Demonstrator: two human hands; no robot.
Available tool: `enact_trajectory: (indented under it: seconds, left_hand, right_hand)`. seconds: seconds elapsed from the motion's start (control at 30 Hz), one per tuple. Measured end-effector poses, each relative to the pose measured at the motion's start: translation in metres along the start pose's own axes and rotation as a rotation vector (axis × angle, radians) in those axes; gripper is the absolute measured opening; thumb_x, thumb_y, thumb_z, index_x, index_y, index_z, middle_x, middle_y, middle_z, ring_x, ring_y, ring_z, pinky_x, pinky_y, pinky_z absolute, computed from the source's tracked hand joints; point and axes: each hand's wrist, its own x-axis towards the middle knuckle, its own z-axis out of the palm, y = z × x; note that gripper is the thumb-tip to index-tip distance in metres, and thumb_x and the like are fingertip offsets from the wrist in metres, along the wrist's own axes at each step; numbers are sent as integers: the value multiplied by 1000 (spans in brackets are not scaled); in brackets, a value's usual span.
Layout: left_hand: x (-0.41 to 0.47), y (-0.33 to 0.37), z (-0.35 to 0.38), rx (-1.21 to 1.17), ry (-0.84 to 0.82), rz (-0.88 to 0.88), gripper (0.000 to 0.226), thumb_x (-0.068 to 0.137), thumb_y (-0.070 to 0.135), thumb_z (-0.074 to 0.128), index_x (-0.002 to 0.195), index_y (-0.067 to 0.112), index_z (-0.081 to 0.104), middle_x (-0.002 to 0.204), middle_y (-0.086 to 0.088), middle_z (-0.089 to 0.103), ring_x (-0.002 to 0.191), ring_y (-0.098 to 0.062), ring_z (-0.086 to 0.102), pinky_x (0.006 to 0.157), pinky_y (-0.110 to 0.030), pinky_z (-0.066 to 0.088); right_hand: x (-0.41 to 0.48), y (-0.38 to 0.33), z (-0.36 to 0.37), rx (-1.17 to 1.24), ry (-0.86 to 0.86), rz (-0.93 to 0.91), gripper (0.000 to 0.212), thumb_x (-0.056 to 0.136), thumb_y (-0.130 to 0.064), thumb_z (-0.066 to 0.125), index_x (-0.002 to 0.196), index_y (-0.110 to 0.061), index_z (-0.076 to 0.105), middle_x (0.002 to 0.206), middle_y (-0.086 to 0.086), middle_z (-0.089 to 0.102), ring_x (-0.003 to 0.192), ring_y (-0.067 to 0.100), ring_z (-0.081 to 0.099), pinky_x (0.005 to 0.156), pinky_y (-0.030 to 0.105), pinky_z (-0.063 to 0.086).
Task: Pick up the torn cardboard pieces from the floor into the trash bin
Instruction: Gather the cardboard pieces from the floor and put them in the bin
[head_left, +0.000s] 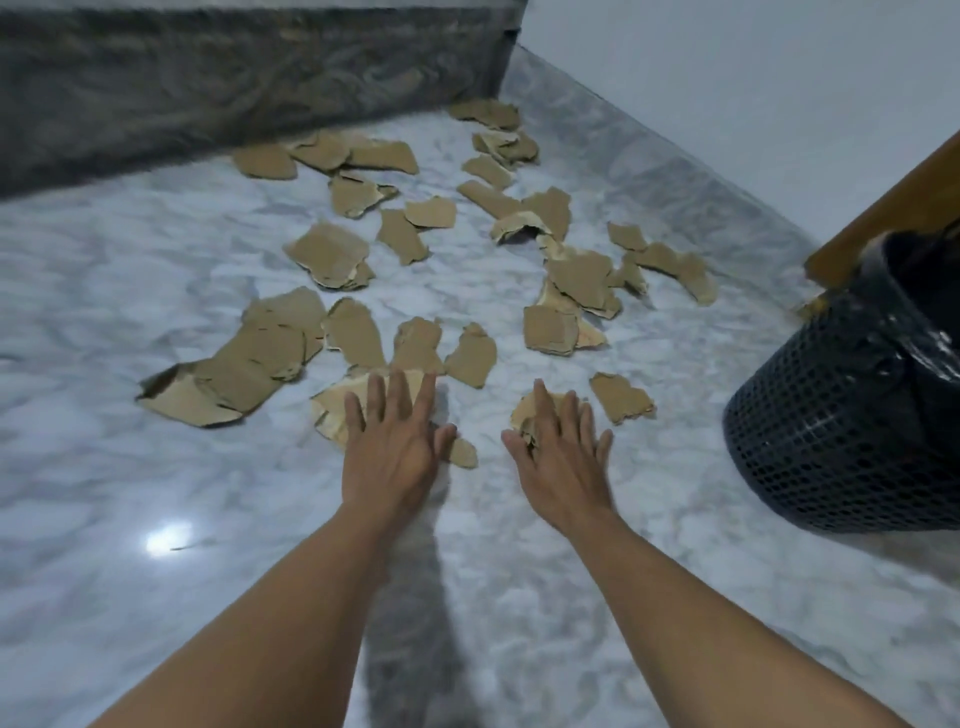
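- Brown torn cardboard pieces (566, 270) lie scattered over the marble floor (156, 291), from just ahead of our hands back to the far corner.
- Our left hand (389, 452) is spread flat, fingers straight, over the near end of a pale piece (330, 410). It grips nothing, and we cannot tell whether the palm presses down or hangs just above.
- A small scrap (464, 453) sits just beside that hand's thumb.
- Our right hand (563, 457) is likewise flat with straight fingers, over a crumpled piece (524, 415), and has hold of nothing.
- A jagged piece (621, 397) lies just right of the right hand, between it and the trash bin (831, 426).
- The bin, dark mesh with a black liner (930, 332) folded over its rim, stands at our right, with a strip of bare floor between it and the nearest pieces.
- A big folded sheet (228, 374) marks the left edge of the scatter, and bare marble runs on beyond it.
- Bare marble also shows around and between both our forearms.
- A dark patterned fabric block (208, 93) bounds the floor on the far left and a white wall (727, 104) on the right; the two meet at the far corner.
- A wooden edge (893, 218) slants down behind the bin.
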Motion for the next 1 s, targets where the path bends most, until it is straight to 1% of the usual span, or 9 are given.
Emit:
enact_trajectory:
  seconds: [0.13, 0.27, 0.37, 0.43, 0.57, 0.7, 0.8, 0.87, 1.0]
  left_hand:
    - [27, -10, -17, 126, 206, 11, 99, 84, 84, 39, 163, 35, 3, 170, -14, 5, 154, -41, -9, 113, -76, -8]
    - [43, -39, -40, 46, 157, -356, 130, 52, 110, 27, 158, 46, -13, 169, -15, -13, 149, -53, -18, 107, -82, -5]
    - [60, -38, -31, 28, 9, -388, 126, 53, 111, 15, 158, 46, -11, 169, -15, -13, 150, -55, -15, 108, -81, -6]
    - [73, -24, -20, 39, 11, -362, 121, 58, 109, 11, 159, 45, -5, 170, -13, -10, 151, -52, -15, 110, -80, -7]
    - [115, 23, -3, -17, 58, -344, 109, 69, 103, 8, 159, 43, -1, 171, -13, -1, 153, -47, -11, 114, -76, -3]
    - [137, 49, 8, -16, 114, -343, 107, 72, 101, 12, 159, 41, -1, 171, -9, 4, 156, -39, -7, 117, -73, -1]
    - [138, 52, 8, 21, 113, -354, 109, 70, 103, 15, 159, 42, 0, 170, -7, 5, 156, -36, -5, 119, -70, 0]
    - [139, 53, 4, 27, 82, -375, 111, 68, 104, 15, 159, 43, -5, 171, -6, -1, 155, -39, -9, 119, -70, -3]
    - [139, 60, 0, 48, 44, -365, 113, 67, 104, 15, 158, 41, -9, 170, -10, -4, 155, -43, -8, 121, -67, 0]
  right_hand:
    - [42, -1, -18, -116, -8, -71, 86, 87, -88, 22, 154, -52, -18, 167, 0, -25, 152, 29, -28, 111, 73, -12]
    - [89, 25, -30, -83, 31, 67, 108, 62, -107, 23, 151, -59, -14, 164, 8, -32, 150, 41, -28, 108, 78, -12]
    - [127, 37, -32, -38, -5, 72, 107, 64, -106, 24, 152, -59, -12, 170, 8, -11, 155, 37, -14, 111, 75, -10]
    - [151, 33, -29, 57, 66, -16, 94, 76, -96, 33, 157, -53, 11, 170, 4, 8, 157, 27, -2, 116, 69, -7]
    - [195, 22, -36, 476, 320, -159, 84, 82, -84, 41, 147, -31, 52, 157, 4, 41, 148, 23, 31, 117, 54, 29]
    - [260, 40, -77, 526, 515, 49, 78, 86, -80, 46, 149, -33, 48, 163, 7, 25, 149, 29, 25, 113, 52, 36]
    - [304, 68, -110, 401, 259, 286, 101, 71, -98, 39, 157, -48, 21, 170, 5, -10, 154, 39, -12, 117, 72, 4]
    - [318, 80, -113, 305, -8, 282, 112, 61, -106, 28, 157, -52, 9, 170, 5, -15, 152, 43, -18, 112, 77, -5]
    - [302, 61, -94, 187, -159, 149, 105, 62, -105, 22, 155, -55, 17, 170, -2, -14, 151, 43, -24, 108, 79, -12]
